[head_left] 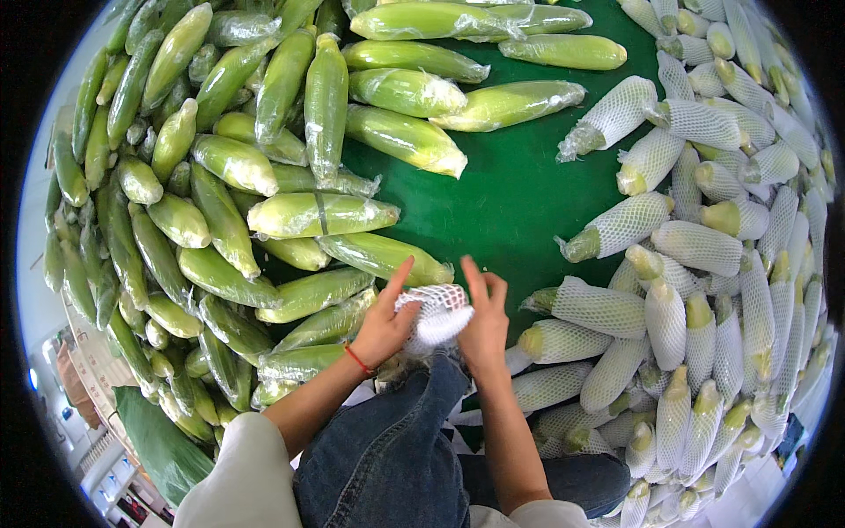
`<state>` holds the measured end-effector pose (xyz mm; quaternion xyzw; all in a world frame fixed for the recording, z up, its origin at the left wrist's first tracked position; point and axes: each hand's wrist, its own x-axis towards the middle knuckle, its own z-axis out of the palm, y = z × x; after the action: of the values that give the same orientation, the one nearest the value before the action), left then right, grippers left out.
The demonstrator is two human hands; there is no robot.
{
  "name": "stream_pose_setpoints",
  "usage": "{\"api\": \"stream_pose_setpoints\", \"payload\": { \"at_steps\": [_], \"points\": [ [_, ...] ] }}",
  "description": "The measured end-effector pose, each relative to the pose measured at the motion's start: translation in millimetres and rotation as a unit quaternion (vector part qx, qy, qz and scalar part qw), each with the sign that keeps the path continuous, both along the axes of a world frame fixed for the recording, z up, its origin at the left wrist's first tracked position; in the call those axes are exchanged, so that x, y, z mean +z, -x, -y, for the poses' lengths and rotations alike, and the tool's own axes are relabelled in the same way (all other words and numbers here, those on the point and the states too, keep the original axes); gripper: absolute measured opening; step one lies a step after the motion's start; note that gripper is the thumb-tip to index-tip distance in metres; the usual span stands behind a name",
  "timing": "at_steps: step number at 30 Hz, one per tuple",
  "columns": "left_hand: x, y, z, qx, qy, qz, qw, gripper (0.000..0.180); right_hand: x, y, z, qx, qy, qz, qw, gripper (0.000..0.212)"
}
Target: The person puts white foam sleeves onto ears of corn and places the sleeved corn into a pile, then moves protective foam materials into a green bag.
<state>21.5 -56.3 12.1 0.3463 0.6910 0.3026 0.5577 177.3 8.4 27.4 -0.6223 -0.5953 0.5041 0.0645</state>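
Above my lap, a white foam net sleeve point(433, 327) is bunched between my two hands. My left hand point(384, 324), with a red string at its wrist, grips the sleeve's left side, its index finger pointing up and away. On the opposite side my right hand point(484, 324) holds the sleeve's edge, the index finger raised too. Skin shows through the mesh at the sleeve's far end. Just beyond my fingertips lies a film-wrapped ear of corn point(383, 255) in its green husk. Whether anything is inside the sleeve, I cannot tell.
A large heap of film-wrapped corn point(233, 163) fills the left side and reaches along the far edge. To the right, many ears in white foam nets point(695, 246) are piled up. Between the heaps shows the green work surface point(510, 189). Green sheeting point(158, 436) hangs at lower left.
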Motion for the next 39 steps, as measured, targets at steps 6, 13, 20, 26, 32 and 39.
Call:
{"api": "stream_pose_setpoints", "payload": {
  "at_steps": [6, 13, 20, 26, 32, 39],
  "points": [
    [-37, -15, -11, 0.12, -0.042, 0.081, 0.989, 0.065, -71, 3, 16, -0.114, 0.082, -0.292, 0.946, 0.053],
    [75, 5, -21, -0.016, -0.014, 0.263, 0.965, 0.046, 30, 1, -1, -0.136, -0.031, -0.345, 0.928, 0.011],
    [38, -12, -76, 0.037, -0.03, 0.278, 0.96, 0.03, 11, -6, -18, -0.35, -0.048, -0.359, 0.864, 0.009],
    [-78, 16, -79, 0.015, 0.001, 0.062, 0.998, 0.024, -76, 23, -29, -0.399, 0.042, -0.439, 0.804, 0.012],
    [-21, -16, -110, 0.069, 0.07, 0.391, 0.915, 0.024, -59, -9, -57, -0.288, 0.047, -0.483, 0.825, 0.012],
    [-6, -56, -129, 0.038, 0.026, 0.442, 0.896, 0.027, 17, -100, 39, -0.354, 0.45, -0.686, 0.448, 0.081]
  ]
}}
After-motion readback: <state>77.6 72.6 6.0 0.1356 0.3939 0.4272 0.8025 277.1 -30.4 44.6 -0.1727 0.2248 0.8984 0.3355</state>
